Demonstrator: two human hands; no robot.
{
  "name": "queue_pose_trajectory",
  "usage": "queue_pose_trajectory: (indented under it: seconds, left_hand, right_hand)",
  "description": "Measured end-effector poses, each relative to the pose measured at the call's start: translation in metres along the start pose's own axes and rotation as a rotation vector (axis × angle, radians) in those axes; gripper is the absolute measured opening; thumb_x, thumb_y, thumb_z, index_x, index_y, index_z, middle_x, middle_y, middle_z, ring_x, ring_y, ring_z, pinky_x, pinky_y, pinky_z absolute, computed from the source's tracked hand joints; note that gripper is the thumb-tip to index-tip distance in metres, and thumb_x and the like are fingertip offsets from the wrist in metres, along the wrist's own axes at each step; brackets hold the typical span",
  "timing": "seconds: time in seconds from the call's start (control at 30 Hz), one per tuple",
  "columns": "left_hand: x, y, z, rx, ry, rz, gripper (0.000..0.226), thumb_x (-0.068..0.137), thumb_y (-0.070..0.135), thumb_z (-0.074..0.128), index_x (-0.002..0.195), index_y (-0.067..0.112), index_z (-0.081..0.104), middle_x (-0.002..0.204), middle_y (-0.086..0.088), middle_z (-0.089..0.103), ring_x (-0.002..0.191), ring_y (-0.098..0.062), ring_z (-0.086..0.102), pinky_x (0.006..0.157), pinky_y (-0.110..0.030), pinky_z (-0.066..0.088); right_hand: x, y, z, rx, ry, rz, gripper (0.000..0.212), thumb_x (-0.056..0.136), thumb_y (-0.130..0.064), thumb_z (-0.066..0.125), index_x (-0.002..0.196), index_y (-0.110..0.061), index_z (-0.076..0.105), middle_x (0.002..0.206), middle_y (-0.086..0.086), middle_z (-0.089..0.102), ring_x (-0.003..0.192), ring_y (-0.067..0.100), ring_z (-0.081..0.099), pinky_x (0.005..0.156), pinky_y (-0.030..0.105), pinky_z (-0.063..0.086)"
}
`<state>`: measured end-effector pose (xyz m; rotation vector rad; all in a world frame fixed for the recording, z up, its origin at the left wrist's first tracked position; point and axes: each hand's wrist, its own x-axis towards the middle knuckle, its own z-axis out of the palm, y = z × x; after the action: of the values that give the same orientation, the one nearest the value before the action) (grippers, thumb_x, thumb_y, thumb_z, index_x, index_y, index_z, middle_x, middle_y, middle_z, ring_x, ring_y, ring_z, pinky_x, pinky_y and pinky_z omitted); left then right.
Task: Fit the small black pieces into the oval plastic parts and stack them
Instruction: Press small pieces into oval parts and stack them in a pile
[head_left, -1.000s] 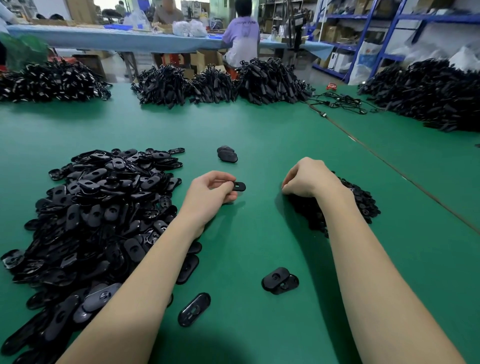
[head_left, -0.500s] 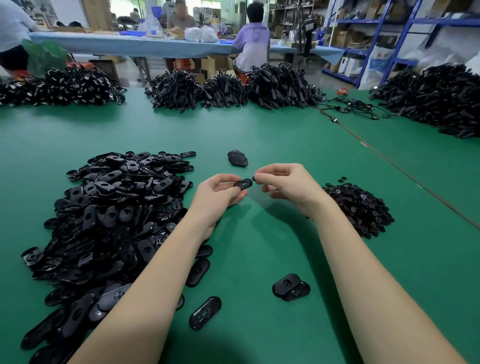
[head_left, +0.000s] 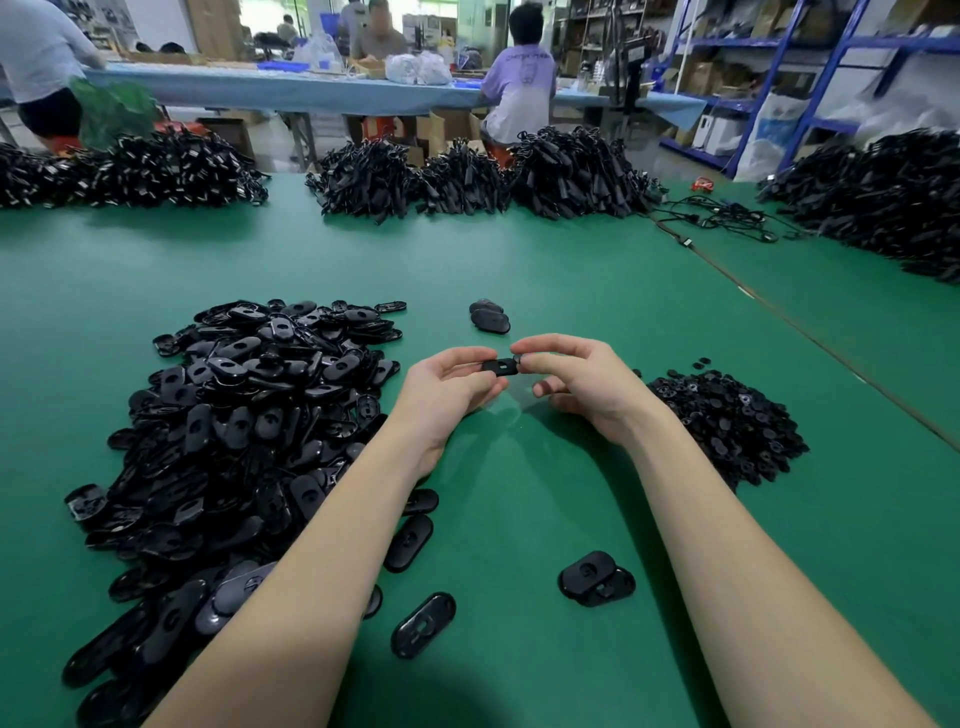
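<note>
I see the oval plastic part (head_left: 500, 366) held up above the green surface (head_left: 519, 260), midway between both hands. My left hand (head_left: 447, 392) pinches its left end between thumb and curled fingers. My right hand (head_left: 576, 379) meets the part's right end with thumb and forefinger pinched together; something small and dark sits at those fingertips (head_left: 519, 359), probably one of the small black pieces, though I cannot make it out clearly.

Just beyond the hands, a short stack of finished ovals (head_left: 490, 316) lies on the surface. To the left spreads a big heap of loose oval parts (head_left: 249, 415), running under my left forearm. To the right, near my right wrist, sits a lower pile of small black pieces (head_left: 727, 421). Nearer to me, between my forearms, two overlapping ovals (head_left: 596, 578) lie together, and a single oval (head_left: 423, 625) lies by itself to their left.

Along the far edge of the surface stand mounds of black cabled items (head_left: 478, 176), with people working at a long table (head_left: 311, 93) behind them.
</note>
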<state>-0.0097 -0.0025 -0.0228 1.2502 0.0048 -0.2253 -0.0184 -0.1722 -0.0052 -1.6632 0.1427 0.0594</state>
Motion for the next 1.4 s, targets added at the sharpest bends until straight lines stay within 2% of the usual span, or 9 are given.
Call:
queue_pose_trajectory:
  seconds: [0.27, 0.5, 0.67, 0.8, 0.9, 1.0, 1.2, 1.4]
  left_hand:
    - [0.000, 0.000, 0.000, 0.000, -0.001, -0.004, 0.023, 0.090, -0.014, 0.059, 0.098, 0.004, 0.069, 0.096, -0.013, 0.072, 0.079, -0.018, 0.074, 0.083, -0.023, 0.059]
    - [0.001, -0.001, -0.001, 0.004, -0.004, 0.000, 0.023, 0.090, -0.015, 0.058, 0.097, 0.005, 0.069, 0.099, -0.015, 0.072, 0.077, -0.018, 0.074, 0.082, -0.023, 0.059]
    - [0.001, -0.002, -0.001, 0.015, -0.010, 0.004, 0.023, 0.090, -0.014, 0.059, 0.097, 0.005, 0.070, 0.099, -0.014, 0.072, 0.077, -0.018, 0.074, 0.082, -0.023, 0.060]
    - [0.002, -0.002, -0.002, 0.030, -0.015, 0.010, 0.023, 0.090, -0.013, 0.059, 0.098, 0.006, 0.070, 0.099, -0.014, 0.073, 0.078, -0.017, 0.074, 0.081, -0.023, 0.059]
    - [0.002, -0.002, -0.002, 0.035, -0.011, 0.013, 0.024, 0.089, -0.013, 0.060, 0.097, 0.007, 0.070, 0.097, -0.013, 0.074, 0.077, -0.016, 0.073, 0.084, -0.024, 0.059]
    - [0.002, -0.002, -0.002, 0.028, -0.006, 0.008, 0.024, 0.088, -0.014, 0.061, 0.096, 0.007, 0.070, 0.090, -0.009, 0.075, 0.075, -0.015, 0.073, 0.086, -0.025, 0.059]
    - [0.001, -0.001, -0.002, 0.041, -0.019, 0.016, 0.026, 0.087, -0.014, 0.062, 0.095, 0.009, 0.071, 0.088, -0.009, 0.076, 0.078, -0.017, 0.072, 0.085, -0.025, 0.059]
    - [-0.001, -0.001, -0.002, 0.058, -0.029, 0.027, 0.026, 0.085, -0.014, 0.064, 0.093, 0.010, 0.072, 0.089, -0.010, 0.077, 0.082, -0.019, 0.072, 0.083, -0.024, 0.059]
  right_hand:
    - [0.002, 0.002, -0.003, 0.038, 0.000, 0.024, 0.010, 0.088, -0.014, 0.076, 0.095, -0.020, 0.077, 0.091, -0.001, 0.077, 0.053, 0.006, 0.056, 0.049, 0.015, 0.038]
    - [0.003, 0.002, -0.004, 0.062, -0.002, 0.044, 0.012, 0.088, -0.014, 0.076, 0.094, -0.021, 0.067, 0.095, 0.003, 0.080, 0.049, 0.008, 0.053, 0.046, 0.020, 0.029]
    - [0.002, 0.002, -0.005, 0.064, -0.012, 0.046, 0.014, 0.088, -0.016, 0.075, 0.099, -0.021, 0.070, 0.095, 0.001, 0.079, 0.049, 0.008, 0.054, 0.045, 0.018, 0.031]
    - [0.002, 0.002, -0.005, 0.051, -0.021, 0.049, 0.008, 0.090, -0.019, 0.074, 0.096, -0.021, 0.069, 0.097, 0.000, 0.080, 0.051, 0.007, 0.059, 0.044, 0.017, 0.033]
    - [0.003, 0.001, -0.002, 0.017, 0.038, 0.052, 0.007, 0.087, -0.022, 0.078, 0.090, -0.023, 0.073, 0.088, -0.007, 0.078, 0.051, 0.006, 0.059, 0.046, 0.018, 0.032]
    - [0.003, 0.001, -0.001, -0.013, 0.104, 0.047, 0.006, 0.082, -0.022, 0.083, 0.083, -0.023, 0.076, 0.077, -0.009, 0.072, 0.047, 0.005, 0.055, 0.041, 0.017, 0.030]
    - [0.002, 0.000, 0.006, -0.076, 0.110, 0.018, 0.010, 0.078, -0.022, 0.085, 0.072, -0.027, 0.078, 0.071, -0.008, 0.071, 0.047, 0.005, 0.055, 0.039, 0.016, 0.031]
    - [0.002, 0.001, 0.009, -0.099, 0.128, 0.006, 0.013, 0.075, -0.025, 0.087, 0.069, -0.030, 0.078, 0.069, -0.008, 0.069, 0.047, 0.007, 0.052, 0.045, 0.018, 0.032]
